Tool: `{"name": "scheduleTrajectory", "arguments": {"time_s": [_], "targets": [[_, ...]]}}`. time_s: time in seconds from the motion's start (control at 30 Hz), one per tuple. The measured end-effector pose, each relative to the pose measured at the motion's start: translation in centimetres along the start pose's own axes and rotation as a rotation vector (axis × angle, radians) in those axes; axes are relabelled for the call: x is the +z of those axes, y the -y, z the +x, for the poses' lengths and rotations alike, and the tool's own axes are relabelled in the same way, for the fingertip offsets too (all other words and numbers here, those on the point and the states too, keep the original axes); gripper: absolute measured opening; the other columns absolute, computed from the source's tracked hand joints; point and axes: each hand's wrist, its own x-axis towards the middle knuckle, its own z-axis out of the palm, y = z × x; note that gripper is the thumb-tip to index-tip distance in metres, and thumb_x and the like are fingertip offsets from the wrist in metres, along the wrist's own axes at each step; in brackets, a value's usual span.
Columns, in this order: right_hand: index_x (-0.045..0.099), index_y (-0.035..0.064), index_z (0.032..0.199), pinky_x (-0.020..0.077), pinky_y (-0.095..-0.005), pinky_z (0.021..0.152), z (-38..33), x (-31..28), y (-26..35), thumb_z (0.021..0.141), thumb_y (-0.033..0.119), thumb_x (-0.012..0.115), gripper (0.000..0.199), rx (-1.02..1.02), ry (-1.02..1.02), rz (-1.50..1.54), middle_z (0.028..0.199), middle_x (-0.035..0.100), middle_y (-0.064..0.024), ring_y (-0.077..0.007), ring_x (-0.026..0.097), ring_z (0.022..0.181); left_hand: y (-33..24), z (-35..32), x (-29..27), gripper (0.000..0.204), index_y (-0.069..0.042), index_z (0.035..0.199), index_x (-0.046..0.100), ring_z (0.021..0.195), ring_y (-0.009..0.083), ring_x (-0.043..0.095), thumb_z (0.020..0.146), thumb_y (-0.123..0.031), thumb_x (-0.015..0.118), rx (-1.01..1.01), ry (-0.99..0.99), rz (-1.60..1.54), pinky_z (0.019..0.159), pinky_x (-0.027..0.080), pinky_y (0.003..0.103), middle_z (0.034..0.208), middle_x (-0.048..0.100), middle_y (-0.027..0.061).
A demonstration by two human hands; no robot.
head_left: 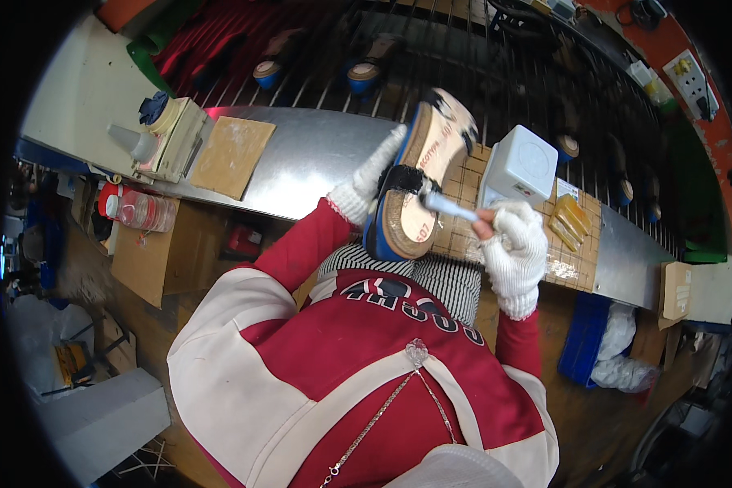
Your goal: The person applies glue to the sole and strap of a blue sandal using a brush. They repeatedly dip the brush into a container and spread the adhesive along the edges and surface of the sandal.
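Observation:
In front of me is a shoe on a last [403,216], turned sole side up. Its pale bottom is bare, the rim is blue, and black upper material folds over the edges at the toe and waist. My left hand [364,185], in a white knit glove, grips its left side; the fingers behind are hidden. A brush with a pale handle [455,209] is pinched in my right hand [514,248], gloved too with bare fingertips showing. The brush head touches or hovers just over the waist of the sole; I cannot tell which.
A white plastic container [525,163] and yellowish blocks [571,223] sit on a taped cardboard sheet [577,264] at right. Beyond the metal ledge [293,159], a rod conveyor [431,45] carries several shoes [364,77]. A brown board [233,157] lies at left.

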Motion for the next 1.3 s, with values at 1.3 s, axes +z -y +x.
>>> {"name": "scheduleTrajectory", "arguments": {"time_s": [1.3], "targets": [[0.076,0.0086,0.087,0.0421,-0.0339,0.075,-0.8,-0.2,0.4,0.075,0.012,0.082,0.014,-0.015,-0.071,-0.064,0.086,0.066,-0.0059,-0.0233,0.057,0.082,-1.1,-1.5,2.8,0.06,0.002,0.139,0.051,0.111,0.0169,0.065,0.097,-0.039,0.063,0.287,-0.194,0.731,0.096,0.054,0.032,0.125,0.065,0.0128]]}}
